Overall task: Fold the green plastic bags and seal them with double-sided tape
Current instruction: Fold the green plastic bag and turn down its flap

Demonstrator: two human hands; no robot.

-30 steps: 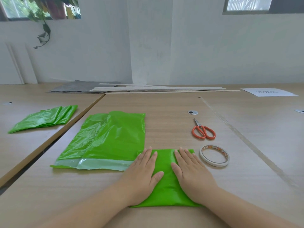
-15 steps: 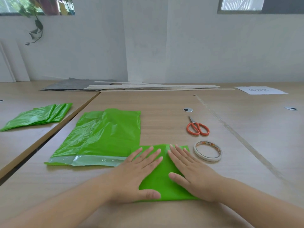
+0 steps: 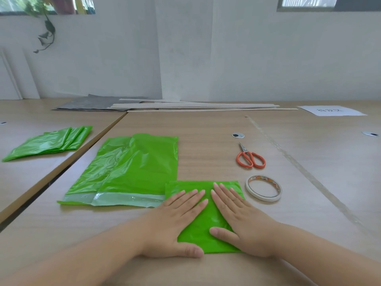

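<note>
- White wall behind a wooden desk (image 3: 206,129).
- Left hand (image 3: 175,221) and right hand (image 3: 241,215) lie flat, fingers straight, pressing a folded bag (image 3: 203,228) at the near edge.
- Unfolded bags (image 3: 132,168) lie just left of it.
- Tape (image 3: 263,188) and scissors (image 3: 249,158) lie to the right.

One scissors (image 3: 250,158), one tape (image 3: 263,198), perhaps six bags (image 3: 134,168).
</note>
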